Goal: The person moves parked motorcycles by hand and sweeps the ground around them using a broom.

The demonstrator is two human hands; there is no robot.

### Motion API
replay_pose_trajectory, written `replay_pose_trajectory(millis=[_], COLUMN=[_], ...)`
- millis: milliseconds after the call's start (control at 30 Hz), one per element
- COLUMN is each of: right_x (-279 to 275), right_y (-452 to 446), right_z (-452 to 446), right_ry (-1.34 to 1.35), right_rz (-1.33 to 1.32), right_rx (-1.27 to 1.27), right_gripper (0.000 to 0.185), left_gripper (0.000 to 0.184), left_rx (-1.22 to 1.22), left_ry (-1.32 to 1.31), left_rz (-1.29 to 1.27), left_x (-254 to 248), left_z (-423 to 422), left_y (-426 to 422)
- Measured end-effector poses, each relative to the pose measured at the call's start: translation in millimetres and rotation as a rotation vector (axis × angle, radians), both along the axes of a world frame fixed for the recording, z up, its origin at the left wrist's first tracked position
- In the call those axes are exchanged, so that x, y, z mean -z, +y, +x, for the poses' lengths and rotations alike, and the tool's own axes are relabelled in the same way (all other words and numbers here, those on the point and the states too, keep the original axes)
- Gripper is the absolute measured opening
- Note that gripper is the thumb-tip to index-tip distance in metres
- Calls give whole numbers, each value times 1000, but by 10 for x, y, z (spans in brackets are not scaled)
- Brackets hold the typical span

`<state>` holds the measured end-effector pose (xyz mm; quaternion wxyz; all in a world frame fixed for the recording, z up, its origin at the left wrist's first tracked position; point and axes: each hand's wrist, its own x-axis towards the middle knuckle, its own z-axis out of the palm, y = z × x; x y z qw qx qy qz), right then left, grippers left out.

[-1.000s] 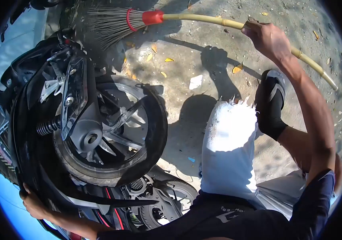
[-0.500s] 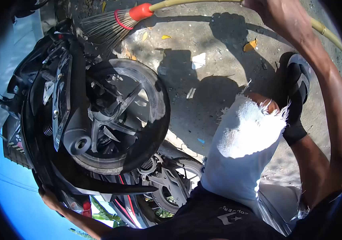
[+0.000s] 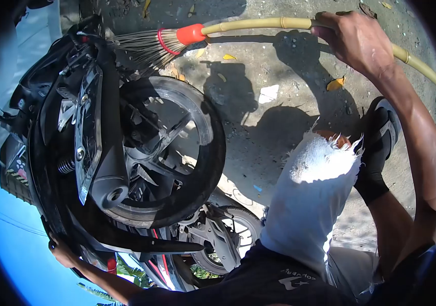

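Observation:
A stick broom (image 3: 259,24) with a bamboo handle, a red collar and thin stiff bristles lies across the top of the view. My right hand (image 3: 355,43) is closed around its handle. The bristles reach the ground just behind the rear wheel (image 3: 210,132) of a black motorcycle (image 3: 70,204). At the lower left, my left hand (image 3: 64,253) grips the dark tail edge of that motorcycle; its fingertips are partly hidden. A grey exhaust muffler (image 3: 110,186) sits beside the wheel.
A second motorcycle (image 3: 218,237) stands beside the first. Yellow leaves (image 3: 336,83) and a white scrap (image 3: 268,94) lie on the sunlit concrete (image 3: 289,153). My foot in a dark shoe (image 3: 383,125) is at the right. Shadows fall across the ground.
The broom's head and my right hand have shifted a little right and down in view. The motorcycle and ground have shifted slightly too. Both hands keep their holds.

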<state>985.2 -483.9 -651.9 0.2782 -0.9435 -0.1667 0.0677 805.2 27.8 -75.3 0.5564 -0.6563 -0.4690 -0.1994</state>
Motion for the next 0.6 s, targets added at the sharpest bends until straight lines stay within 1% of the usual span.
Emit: replay_pose_trajectory(millis=[67,167,267,300,367,400,433,467,500,533,600], right_x=[157,76,53,39,-12,-119,-124,-74,-135,-138,-171], right_y=[-172,-512,-755,-722,-538,-349,-176,-5,212,421,875], right_z=[31,-82,-57,-19,67,53,34,19,5,8,88], right_ry=[-18,17,55,37,25,107,107,131,178,153,170], right_rz=[25,28,69,47,40,29,40,27,30,39,48], right_rx=[31,180,258,255,238,279,277,276,285,263,255], right_gripper=[30,35,42,43,45,47,46,43,42,41,38], left_gripper=[70,72,75,75,75,74,73,73,74,74,76], left_rx=[15,17,-14,-27,-44,-39,-64,-43,-61,-78,-88], left_ry=[-14,-30,-45,-42,-8,23,27,26,3,-18,-2], left_rz=[5,8,9,6,-38,-80,-96,-64,-41,-16,57], left_x=[41,30,65,7,-68,-65,-56,-40,33,84,33], left_z=[27,-8,47,35,-31,-29,-16,-38,8,46,-13], left_y=[9,0,-11,61,125,96,84,110,51,21,194])
